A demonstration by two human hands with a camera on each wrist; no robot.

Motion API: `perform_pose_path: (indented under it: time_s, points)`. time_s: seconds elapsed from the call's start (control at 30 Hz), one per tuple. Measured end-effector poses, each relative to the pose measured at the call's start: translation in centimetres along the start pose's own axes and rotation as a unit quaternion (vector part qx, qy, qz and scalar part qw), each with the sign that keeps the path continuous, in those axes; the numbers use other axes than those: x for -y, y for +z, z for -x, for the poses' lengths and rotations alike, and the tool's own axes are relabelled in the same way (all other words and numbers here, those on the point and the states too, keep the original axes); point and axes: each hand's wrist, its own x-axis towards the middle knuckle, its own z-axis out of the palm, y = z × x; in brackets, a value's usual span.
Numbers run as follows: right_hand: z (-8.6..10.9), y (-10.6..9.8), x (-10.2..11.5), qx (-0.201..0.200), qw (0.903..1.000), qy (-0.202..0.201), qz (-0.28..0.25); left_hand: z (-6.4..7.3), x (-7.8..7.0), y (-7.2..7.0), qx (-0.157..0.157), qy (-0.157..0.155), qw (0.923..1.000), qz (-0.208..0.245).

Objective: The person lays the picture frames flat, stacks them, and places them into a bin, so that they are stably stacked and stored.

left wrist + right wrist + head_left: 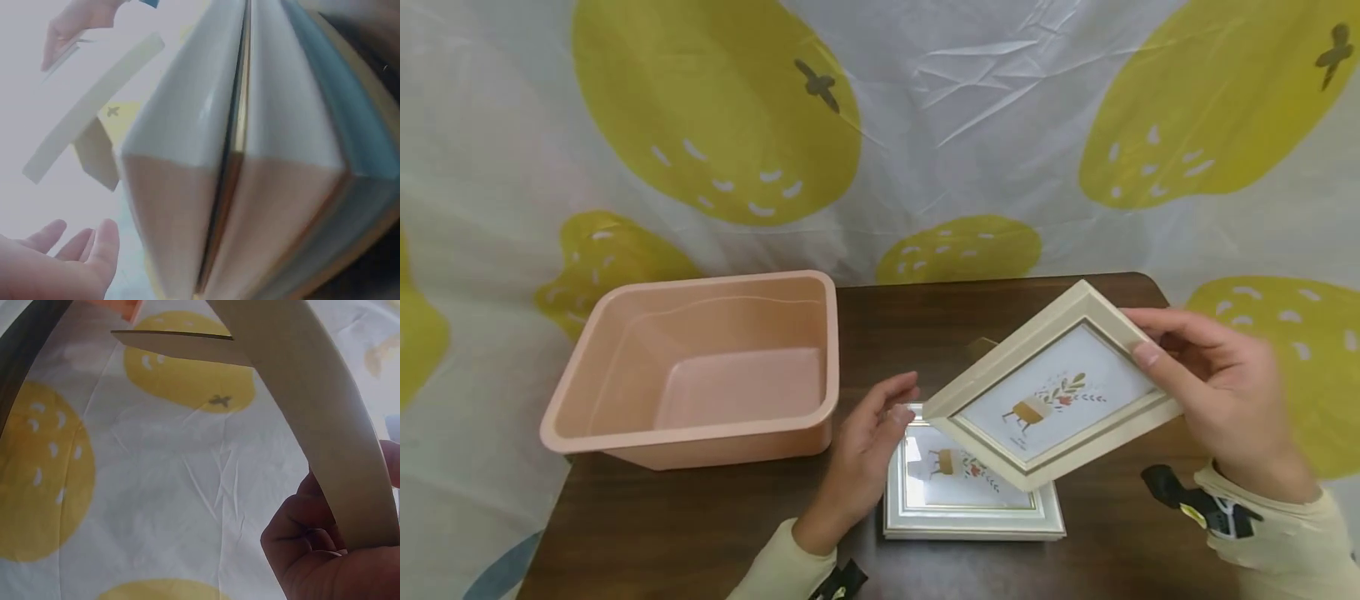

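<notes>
My right hand (1236, 396) grips a cream picture frame (977, 383) by its right corner, thumb on the front and fingers behind. The frame is tilted in the air, showing a print of a plant in a legged pot. Its back stand (187, 349) sticks out in the right wrist view. Below lies a stack of picture frames (973, 523), the top one pale with a similar print. Beside the stack's left edge is my left hand (861, 454), fingers loosely bent and holding nothing. The left wrist view shows the stacked frames' edges (175, 131) close up.
A pink plastic tub (688, 437) stands on the left of the dark wooden table (700, 517), with nothing visible inside. Behind the table hangs a pale curtain (925, 158) with yellow fruit shapes.
</notes>
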Motion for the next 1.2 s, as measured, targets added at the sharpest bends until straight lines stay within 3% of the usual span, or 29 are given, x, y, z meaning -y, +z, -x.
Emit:
perform_pose_path:
  time_s: [0.13,0.3,0.6,0.8,1.0,1.1,1.2]
  points:
    - [0.6,0.9,-0.1,0.014,0.9978,-0.018,-0.062,-0.7,0.0,0.5,0.048,0.033,0.9982,0.012]
    - [1.2,1.6,-0.2,0.027,0.9947,-0.020,-0.097,-1.3,0.0,1.1,0.083,0.048,0.9941,0.052]
    - [1.2,2.0,-0.9,0.019,0.9939,-0.031,-0.104,-1.1,0.1,1.1,0.071,0.044,0.9935,0.077]
    - [1.2,2.1,-1.2,0.011,0.9924,-0.031,-0.118,-1.6,0.3,0.9,0.093,0.026,0.9908,0.095]
    - [1.1,1.9,-1.4,-0.008,0.9926,-0.024,-0.119,-1.4,0.4,0.9,0.100,0.033,0.9881,0.112]
    - [1.0,1.6,-1.6,-0.028,0.9937,-0.013,-0.108,-1.0,0.3,0.9,0.096,0.034,0.9865,0.128]
    - [0.9,1.4,-1.8,-0.054,0.9966,0.017,-0.060,-0.6,0.3,1.0,0.090,0.035,0.9847,0.145]
